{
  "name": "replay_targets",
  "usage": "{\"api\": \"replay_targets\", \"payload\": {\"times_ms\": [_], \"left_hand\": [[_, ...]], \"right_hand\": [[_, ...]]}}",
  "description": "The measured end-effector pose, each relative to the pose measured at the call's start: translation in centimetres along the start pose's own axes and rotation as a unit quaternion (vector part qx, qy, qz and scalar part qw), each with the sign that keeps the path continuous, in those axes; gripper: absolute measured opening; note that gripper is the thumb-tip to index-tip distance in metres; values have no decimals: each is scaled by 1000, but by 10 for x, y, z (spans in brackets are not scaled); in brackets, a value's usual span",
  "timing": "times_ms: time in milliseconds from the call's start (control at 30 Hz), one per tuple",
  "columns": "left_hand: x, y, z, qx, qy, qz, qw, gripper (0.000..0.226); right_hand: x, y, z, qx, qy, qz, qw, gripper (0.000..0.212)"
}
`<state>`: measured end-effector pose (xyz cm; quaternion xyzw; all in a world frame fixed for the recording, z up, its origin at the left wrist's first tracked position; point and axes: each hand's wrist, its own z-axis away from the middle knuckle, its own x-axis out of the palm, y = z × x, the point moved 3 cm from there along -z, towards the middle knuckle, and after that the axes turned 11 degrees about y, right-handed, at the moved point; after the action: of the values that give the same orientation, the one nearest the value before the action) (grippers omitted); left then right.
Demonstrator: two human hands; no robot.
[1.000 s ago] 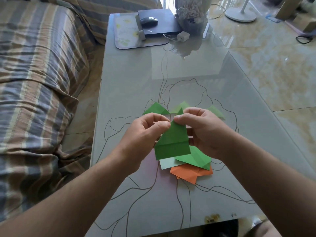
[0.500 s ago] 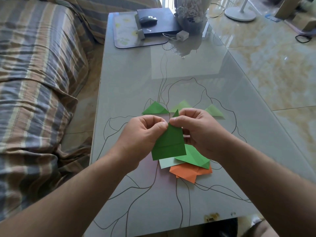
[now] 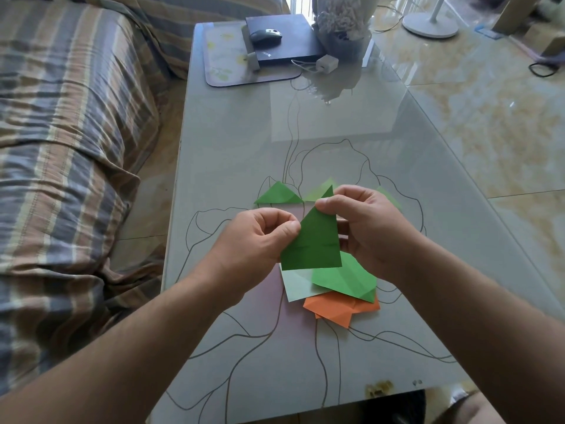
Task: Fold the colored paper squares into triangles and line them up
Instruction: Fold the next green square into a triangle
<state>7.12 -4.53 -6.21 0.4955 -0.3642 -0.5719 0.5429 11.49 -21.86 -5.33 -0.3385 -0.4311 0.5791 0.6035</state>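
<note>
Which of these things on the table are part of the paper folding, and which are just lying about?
Part of the job:
- dark green paper, pinched by left hand and right hand
- folded green triangles
- paper pile

Just lying about:
- computer mouse
- black box
- white charger
- mat
</note>
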Motion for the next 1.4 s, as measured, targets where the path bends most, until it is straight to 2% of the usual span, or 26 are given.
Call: {"api": "replay_targets", "payload": {"times_ms": [267,400,733,967,1167,1300,1400], "left_hand": [[-3,-4,-4,-26,14,11,999,14],[-4,-6,-5,-43,18,15,999,14],[-4,-2,-4,-27,-14,-19,999,17],[-5,-2,-3,-37,-2,-17,999,14],[-5,0,-3,-33,8,-14,999,21],[-4,0,-1,-22,-6,-23,999,24],[-4,1,-1,-13,5,-9,1000,24]], "right_hand": [[-3,-3,-2,-1,5,-20,1000,28],[-5,-6,-4,2,5,-37,999,37],[-10,-8,-6,2,8,-49,999,38],[-14,-8,-9,7,21,-46,999,36],[-15,-8,-10,7,25,-44,999,35],[-14,-6,-11,22,45,-51,997,30],[-14,-2,-12,47,66,-45,996,17]]}}
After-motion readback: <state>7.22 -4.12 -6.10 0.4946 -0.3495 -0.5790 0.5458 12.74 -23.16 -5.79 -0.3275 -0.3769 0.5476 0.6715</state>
